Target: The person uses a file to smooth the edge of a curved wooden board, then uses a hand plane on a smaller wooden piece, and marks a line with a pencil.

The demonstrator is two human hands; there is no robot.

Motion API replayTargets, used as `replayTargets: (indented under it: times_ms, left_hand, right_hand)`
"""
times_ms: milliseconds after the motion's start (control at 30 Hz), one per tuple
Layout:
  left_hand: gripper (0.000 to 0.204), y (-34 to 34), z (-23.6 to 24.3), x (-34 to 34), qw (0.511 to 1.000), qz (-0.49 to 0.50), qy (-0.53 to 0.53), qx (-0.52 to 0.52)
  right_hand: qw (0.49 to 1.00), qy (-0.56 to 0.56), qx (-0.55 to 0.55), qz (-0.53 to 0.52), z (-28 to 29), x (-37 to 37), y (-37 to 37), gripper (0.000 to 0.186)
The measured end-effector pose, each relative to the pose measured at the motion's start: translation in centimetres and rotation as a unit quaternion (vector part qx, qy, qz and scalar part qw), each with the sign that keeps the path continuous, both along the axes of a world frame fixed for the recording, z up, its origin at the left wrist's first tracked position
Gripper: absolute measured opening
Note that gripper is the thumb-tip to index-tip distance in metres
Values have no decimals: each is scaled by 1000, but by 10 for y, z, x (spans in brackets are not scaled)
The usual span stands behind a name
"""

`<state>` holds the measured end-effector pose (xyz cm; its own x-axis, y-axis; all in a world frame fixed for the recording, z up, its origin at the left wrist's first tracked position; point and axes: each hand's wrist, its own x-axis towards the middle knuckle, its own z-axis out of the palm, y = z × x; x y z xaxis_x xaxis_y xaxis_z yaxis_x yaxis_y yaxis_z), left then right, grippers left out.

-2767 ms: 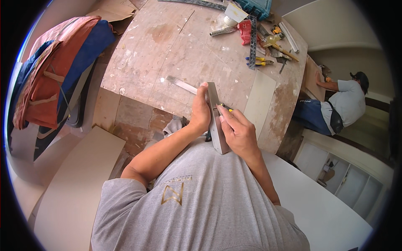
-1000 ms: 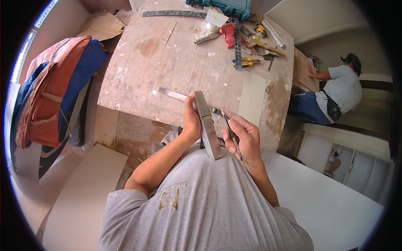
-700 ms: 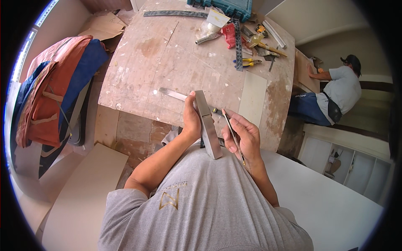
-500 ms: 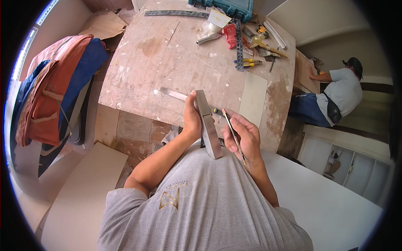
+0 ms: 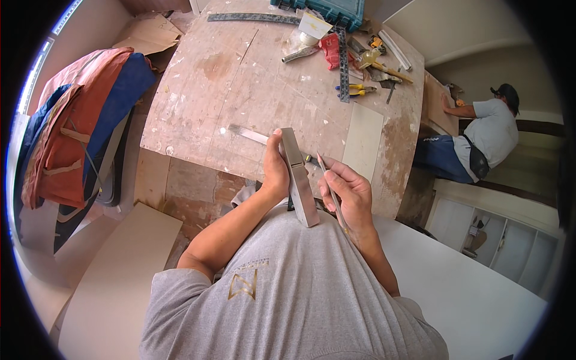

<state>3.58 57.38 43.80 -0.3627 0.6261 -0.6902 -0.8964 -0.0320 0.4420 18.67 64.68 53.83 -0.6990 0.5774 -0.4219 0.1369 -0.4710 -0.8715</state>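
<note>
My left hand is closed round the side of a hand plane. Its grey metal sole, with a slot across it, is tilted up in front of my chest. My right hand, fingers curled, pinches a thin metal strip just to the right of the plane. The strip shows nearly edge-on, so its exact kind cannot be made out. On the table edge beyond my hands lie a flat metal bar and a tool with a black and yellow end, partly hidden by the plane.
The stained worktable carries a carpenter's square, pliers, a hammer, a pale panel and a teal case. A co-worker leans over a board at right. Fabric-covered items stand left.
My right hand has turned the thin strip slightly, and its face looks duller now. The plane and my left hand have barely moved.
</note>
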Motion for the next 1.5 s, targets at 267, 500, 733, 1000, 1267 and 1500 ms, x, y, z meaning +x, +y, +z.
replayTargets:
  times_ms: [267, 500, 733, 1000, 1267, 1500]
  left_hand:
    - [74, 2, -6, 0, 1000, -10, 6, 6]
    - [71, 2, 12, 0, 1000, -2, 15, 26]
    - [68, 3, 11, 1, 1000, 7, 11, 24]
    - [67, 1, 17, 4, 999, 5, 9, 32]
    - [67, 2, 6, 6, 999, 27, -9, 44]
    - [72, -1, 1, 6, 1000, -6, 1, 19]
  right_hand:
    - [995, -28, 91, 3, -9, 1, -1, 37]
    - [987, -62, 145, -6, -12, 1, -3, 36]
    - [980, -72, 184, 2, -9, 1, -3, 37]
    - [985, -64, 160, -5, -12, 3, -6, 35]
    - [991, -37, 131, -13, -15, 4, -8, 34]
    - [996, -18, 82, -15, -11, 4, -8, 33]
